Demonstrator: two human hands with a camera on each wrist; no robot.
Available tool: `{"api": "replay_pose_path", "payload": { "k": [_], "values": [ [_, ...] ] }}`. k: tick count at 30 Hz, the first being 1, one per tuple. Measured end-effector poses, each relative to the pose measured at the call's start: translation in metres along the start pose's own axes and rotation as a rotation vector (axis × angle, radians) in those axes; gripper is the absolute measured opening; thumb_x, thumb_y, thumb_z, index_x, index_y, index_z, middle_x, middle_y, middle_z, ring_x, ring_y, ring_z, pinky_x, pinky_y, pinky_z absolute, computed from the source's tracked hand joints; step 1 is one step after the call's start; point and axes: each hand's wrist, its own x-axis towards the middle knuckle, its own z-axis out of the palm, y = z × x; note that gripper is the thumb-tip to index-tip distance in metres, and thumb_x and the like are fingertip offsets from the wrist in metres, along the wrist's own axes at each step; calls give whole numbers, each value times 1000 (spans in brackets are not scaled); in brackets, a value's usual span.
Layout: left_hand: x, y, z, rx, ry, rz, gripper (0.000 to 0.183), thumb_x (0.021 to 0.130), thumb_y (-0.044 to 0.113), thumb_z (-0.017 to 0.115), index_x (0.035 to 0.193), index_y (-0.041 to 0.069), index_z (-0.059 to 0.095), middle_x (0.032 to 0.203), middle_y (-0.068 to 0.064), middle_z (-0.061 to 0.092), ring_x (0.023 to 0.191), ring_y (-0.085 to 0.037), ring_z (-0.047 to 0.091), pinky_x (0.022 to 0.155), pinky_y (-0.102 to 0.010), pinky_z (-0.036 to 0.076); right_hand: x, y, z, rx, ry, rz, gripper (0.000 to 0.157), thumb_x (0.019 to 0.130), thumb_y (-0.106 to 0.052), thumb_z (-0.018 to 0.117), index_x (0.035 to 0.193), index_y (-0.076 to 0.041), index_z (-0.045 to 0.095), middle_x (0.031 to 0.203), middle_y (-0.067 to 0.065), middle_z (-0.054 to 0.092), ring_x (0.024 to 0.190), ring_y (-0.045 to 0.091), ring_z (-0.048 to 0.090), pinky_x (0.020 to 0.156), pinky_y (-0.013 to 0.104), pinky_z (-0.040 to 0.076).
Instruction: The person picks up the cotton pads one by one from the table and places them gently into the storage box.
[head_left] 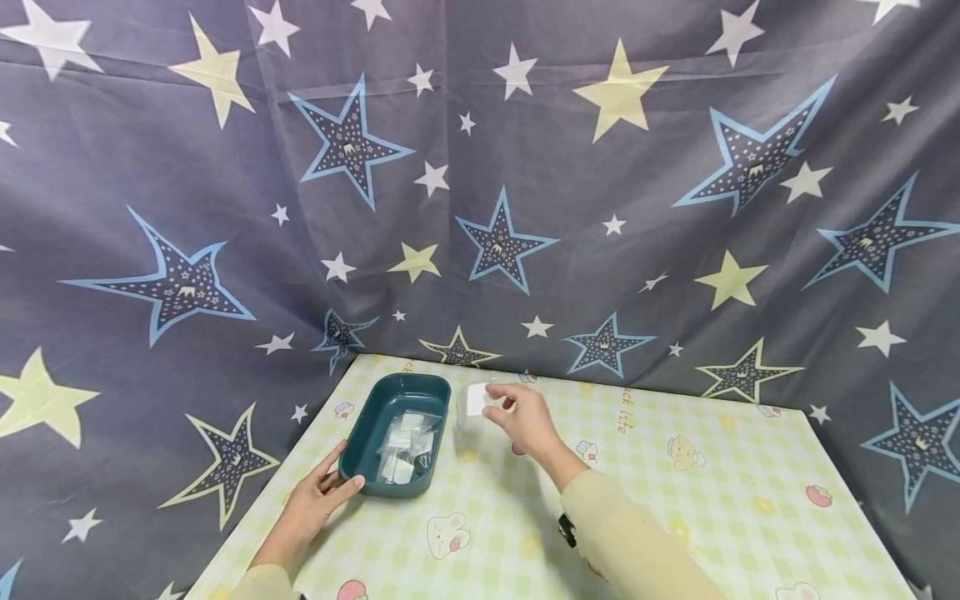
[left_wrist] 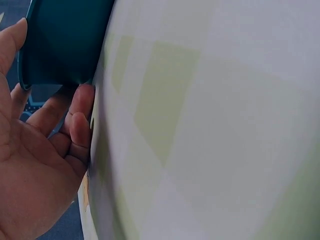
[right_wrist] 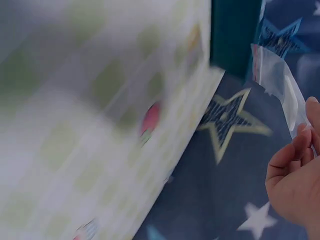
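Note:
A dark teal, rounded rectangular box stands on the table, holding several small clear bags with white pieces in them. My left hand grips its near left corner. In the left wrist view, the thumb reaches up by the rim of the box while the other fingers bend against its lower side. Just right of the box, my right hand pinches a clear plastic bag with something white in it. The right wrist view shows this bag hanging from the thumb and fingertips, with a reddish strip along its far end.
A green-and-white checked cloth with cartoon prints covers the table. Behind and beside it hangs a dark grey curtain with stars, close along the back edge. A black band shows at the right sleeve.

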Motion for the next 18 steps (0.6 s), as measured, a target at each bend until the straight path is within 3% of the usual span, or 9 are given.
{"api": "replay_pose_path", "payload": {
  "k": [6, 10, 16, 18],
  "values": [
    [-1, -4, -3, -5, 7, -25, 92, 98, 50, 77, 171, 41, 23, 170, -30, 33, 157, -45, 38, 120, -52, 50, -2, -42, 40, 80, -82, -61, 37, 90, -10, 86, 126, -6, 79, 119, 10, 80, 93, 29, 72, 70, 17, 56],
    [-2, -6, -3, -8, -1, -32, 93, 98, 52, 77, 172, 41, 21, 169, -30, 36, 156, -45, 39, 121, -54, 50, -8, -60, 66, 123, -162, -69, 38, 94, -10, 83, 132, -8, 77, 123, 9, 79, 93, 24, 71, 71, 15, 55],
    [-4, -6, 0, -19, 13, -5, 91, 98, 47, 78, 172, 37, 25, 167, -30, 39, 155, -45, 42, 118, -48, 54, -23, -63, 84, 58, -437, -6, 52, 102, -23, 76, 152, -15, 63, 128, 10, 75, 84, 4, 59, 68, 17, 52],
    [-4, -5, 0, -19, 17, 15, 89, 99, 44, 78, 172, 36, 26, 168, -31, 37, 155, -46, 41, 116, -45, 55, -28, -58, 84, 22, -487, 26, 53, 103, -27, 75, 153, -15, 62, 133, 9, 72, 83, 2, 55, 69, 19, 51]
  ]
}}
